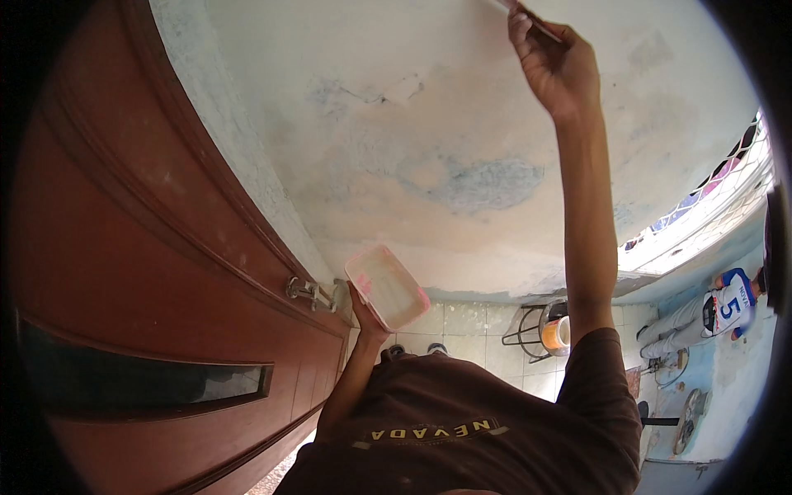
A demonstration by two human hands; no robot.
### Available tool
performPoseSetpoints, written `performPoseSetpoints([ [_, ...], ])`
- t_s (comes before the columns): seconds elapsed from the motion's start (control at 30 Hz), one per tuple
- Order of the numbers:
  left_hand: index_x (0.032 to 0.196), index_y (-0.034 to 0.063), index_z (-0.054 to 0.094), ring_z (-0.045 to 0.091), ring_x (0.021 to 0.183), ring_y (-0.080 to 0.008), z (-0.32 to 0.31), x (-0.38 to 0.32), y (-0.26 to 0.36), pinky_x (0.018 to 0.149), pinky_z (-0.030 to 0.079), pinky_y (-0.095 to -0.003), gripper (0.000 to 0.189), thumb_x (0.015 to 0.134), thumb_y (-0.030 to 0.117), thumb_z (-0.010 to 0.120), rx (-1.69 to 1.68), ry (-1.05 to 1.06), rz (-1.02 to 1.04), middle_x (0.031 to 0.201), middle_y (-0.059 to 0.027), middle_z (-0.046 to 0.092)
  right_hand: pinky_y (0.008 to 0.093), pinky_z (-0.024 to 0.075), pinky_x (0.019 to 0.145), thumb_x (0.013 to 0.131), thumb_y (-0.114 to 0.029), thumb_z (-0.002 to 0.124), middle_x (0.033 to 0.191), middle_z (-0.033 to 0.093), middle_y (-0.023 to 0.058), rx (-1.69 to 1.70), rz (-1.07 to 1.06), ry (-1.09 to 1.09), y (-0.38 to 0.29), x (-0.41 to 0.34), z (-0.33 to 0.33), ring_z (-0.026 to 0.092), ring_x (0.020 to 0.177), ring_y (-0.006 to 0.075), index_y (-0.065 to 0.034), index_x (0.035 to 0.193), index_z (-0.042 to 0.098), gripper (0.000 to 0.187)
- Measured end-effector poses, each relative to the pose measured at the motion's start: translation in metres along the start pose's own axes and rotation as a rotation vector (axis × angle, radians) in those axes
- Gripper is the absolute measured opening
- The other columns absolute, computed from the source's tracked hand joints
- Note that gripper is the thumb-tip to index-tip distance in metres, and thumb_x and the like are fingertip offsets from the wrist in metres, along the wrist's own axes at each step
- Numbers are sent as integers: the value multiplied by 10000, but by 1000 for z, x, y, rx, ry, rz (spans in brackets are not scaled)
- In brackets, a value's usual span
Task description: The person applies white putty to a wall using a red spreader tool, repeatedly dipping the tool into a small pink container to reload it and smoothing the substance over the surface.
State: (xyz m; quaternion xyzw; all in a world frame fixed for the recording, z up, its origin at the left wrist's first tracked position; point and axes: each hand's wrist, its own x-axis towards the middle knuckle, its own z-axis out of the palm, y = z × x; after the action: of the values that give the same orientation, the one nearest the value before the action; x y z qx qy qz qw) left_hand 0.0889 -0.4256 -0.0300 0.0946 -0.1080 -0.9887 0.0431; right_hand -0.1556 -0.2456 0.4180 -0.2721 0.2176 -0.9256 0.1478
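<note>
Raised against the upper part of a patchy, off-white plastered wall (346,185), my right hand (560,68) grips a thin flat tool (538,23). The tool's far end runs out of the top of the view, so its exact kind cannot be told. My left hand (369,318) holds a shallow rectangular plastic container (387,288) by its side, low in front of my body. The container has a pink-marked rim and a whitish inside. Bluish-grey patches (495,184) and a dark crack (380,98) mark the wall between my hands.
A brown wooden door (154,247) with a metal handle (309,293) stands close on my left. A stool (529,334) and an orange bucket (555,336) are on the tiled floor (464,318). Right of them are a meshed window (705,198) and a standing person (711,312).
</note>
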Motion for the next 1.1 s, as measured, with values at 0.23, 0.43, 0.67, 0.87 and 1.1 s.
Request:
performPoseSetpoints([
  [0.23, 1435, 157, 523, 645, 1201, -303, -3, -8, -5, 987, 557, -536, 702, 980, 690, 481, 33, 13, 70, 1315, -84, 636, 302, 614, 875, 973, -48, 463, 1034, 670, 249, -36, 391, 426, 160, -110, -121, 675, 963, 276, 184, 1013, 583, 264],
  [0.43, 1415, 153, 536, 648, 1190, -313, 3, -16, -8, 979, 555, -558, 647, 985, 633, 489, -25, 62, 80, 1301, -86, 642, 310, 614, 859, 980, -10, 394, 1296, 553, 308, 285, 401, 372, 122, -47, -157, 618, 1040, 295, 244, 1308, 490, 426],
  [0.67, 1425, 162, 534, 648, 1188, -330, -11, -27, -16, 976, 552, -588, 631, 977, 606, 522, -36, 54, 101, 1300, -96, 645, 389, 594, 919, 1028, -15, 299, 1353, 504, 337, 213, 154, -99, -4, 30, -27, 586, 1092, 362, 232, 1377, 463, 458],
  [0.87, 1514, 177, 454, 596, 1279, -321, -40, -29, -50, 1047, 516, -560, 763, 980, 722, 440, -5, 1, 171, 1418, -87, 581, 407, 596, 961, 967, 16, 426, 1203, 603, 303, 345, 219, -94, 62, -14, -42, 627, 1097, 372, 233, 1195, 512, 327],
  [1.1, 1462, 166, 495, 633, 1221, -316, -11, -48, -115, 986, 553, -577, 692, 985, 667, 493, -119, 42, 206, 1351, -94, 615, 399, 583, 971, 1004, -101, 418, 1138, 670, 284, 19, 451, 403, 175, -123, -268, 663, 1052, 349, 174, 1078, 593, 333],
])
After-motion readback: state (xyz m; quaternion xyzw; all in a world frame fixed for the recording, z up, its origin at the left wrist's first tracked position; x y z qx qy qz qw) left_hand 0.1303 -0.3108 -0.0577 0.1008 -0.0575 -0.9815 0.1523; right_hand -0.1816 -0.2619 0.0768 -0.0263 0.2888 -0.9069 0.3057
